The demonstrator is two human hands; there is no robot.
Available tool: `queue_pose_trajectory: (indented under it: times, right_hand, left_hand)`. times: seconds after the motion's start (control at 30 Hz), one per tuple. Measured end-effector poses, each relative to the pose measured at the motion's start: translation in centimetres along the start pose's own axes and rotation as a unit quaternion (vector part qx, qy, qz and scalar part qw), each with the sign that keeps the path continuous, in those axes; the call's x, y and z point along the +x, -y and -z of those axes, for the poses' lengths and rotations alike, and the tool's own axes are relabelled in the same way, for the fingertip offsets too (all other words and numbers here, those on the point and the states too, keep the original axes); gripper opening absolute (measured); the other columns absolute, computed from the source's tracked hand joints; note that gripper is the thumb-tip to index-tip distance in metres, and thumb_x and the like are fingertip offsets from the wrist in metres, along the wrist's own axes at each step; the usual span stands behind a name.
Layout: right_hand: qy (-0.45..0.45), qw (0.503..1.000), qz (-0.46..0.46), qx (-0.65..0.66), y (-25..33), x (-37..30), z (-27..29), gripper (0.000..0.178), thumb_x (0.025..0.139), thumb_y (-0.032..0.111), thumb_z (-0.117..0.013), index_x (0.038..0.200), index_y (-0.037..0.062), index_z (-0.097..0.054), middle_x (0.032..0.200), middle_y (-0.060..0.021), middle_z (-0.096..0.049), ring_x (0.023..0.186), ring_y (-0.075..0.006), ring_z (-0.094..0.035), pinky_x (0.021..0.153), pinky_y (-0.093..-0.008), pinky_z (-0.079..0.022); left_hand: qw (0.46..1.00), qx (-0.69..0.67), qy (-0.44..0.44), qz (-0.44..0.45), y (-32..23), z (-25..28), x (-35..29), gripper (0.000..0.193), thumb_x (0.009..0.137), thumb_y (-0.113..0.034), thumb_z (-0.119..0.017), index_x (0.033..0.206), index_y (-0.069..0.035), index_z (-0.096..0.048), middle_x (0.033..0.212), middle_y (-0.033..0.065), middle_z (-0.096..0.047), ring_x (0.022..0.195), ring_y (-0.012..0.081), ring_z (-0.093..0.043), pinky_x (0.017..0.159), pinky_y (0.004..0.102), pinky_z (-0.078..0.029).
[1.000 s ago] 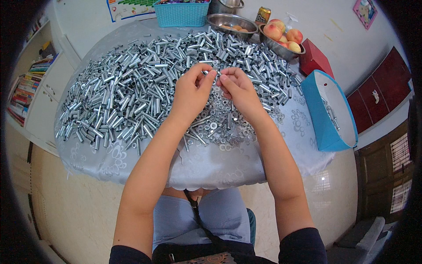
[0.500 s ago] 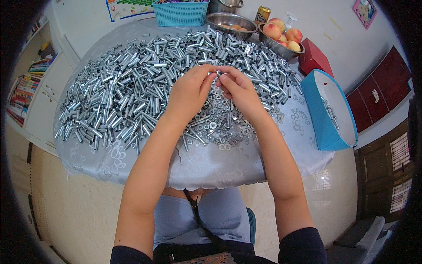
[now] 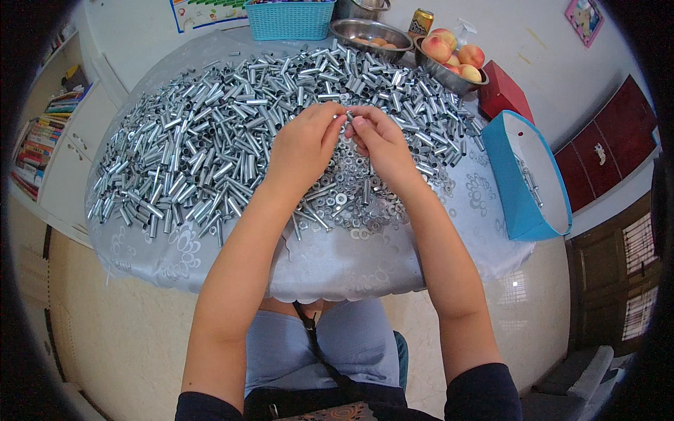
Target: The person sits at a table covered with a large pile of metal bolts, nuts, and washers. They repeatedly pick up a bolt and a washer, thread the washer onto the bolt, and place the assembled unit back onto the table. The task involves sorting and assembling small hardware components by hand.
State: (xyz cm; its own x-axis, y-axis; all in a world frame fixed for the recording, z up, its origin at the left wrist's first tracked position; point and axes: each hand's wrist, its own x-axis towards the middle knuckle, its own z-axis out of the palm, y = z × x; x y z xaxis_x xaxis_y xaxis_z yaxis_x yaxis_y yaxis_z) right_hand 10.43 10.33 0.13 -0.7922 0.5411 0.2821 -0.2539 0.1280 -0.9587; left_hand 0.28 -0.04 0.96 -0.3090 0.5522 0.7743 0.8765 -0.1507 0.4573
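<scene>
My left hand (image 3: 306, 144) and my right hand (image 3: 385, 146) meet over the middle of the table, fingertips pinched close together. Between them a small shiny metal part (image 3: 349, 118) shows, mostly covered by the fingers; its exact kind is hard to make out. Beyond and to the left spreads a heap of silver metal tubes (image 3: 203, 144). Flat metal washers (image 3: 340, 198) lie in a loose pile below my hands, and a few bolts (image 3: 319, 221) lie beside my left wrist.
A blue fabric box (image 3: 504, 182) with some metal bolts (image 3: 531, 184) stands at the right edge of the silver tablecloth (image 3: 372, 263). At the back are a turquoise basket (image 3: 291, 22), a steel bowl of eggs (image 3: 344, 29), a bowl of peaches (image 3: 460, 83), a can (image 3: 420, 23) and a red box (image 3: 507, 91).
Both hands stay in nearly the same place. The fingertips have shifted slightly, with a little more of a gap between the two hands now.
</scene>
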Motion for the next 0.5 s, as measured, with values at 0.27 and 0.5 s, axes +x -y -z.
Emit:
queue_pose_trajectory:
  times: [0.27, 0.5]
  right_hand:
    - [-0.014, 0.994, -0.046, 0.102, 0.52, 0.02, -0.20, 0.017, 0.087, 0.011, -0.044, 0.102, 0.0028, -0.046, 0.075, -0.0024, -0.051, 0.059, -0.0048, -0.040, 0.048, -0.0171, -0.032]
    - [-0.007, 0.987, -0.073, 0.140, 0.88, -0.07, -0.12, 0.019, 0.088, 0.016, -0.042, 0.101, 0.0027, -0.046, 0.077, -0.0027, -0.050, 0.060, -0.0066, -0.039, 0.052, -0.0191, -0.033]
  left_hand:
    - [0.999, 0.040, -0.010, -0.025, 0.11, 0.05, 0.05, 0.011, 0.080, -0.010, -0.056, 0.089, -0.005, -0.057, 0.078, 0.0105, -0.058, 0.061, 0.0242, -0.056, 0.053, 0.0314, -0.043]
    - [0.997, 0.072, -0.013, -0.039, -0.15, 0.22, 0.13, 0.007, 0.080, -0.015, -0.055, 0.085, -0.009, -0.055, 0.070, 0.0068, -0.054, 0.060, 0.0265, -0.056, 0.049, 0.0350, -0.043]
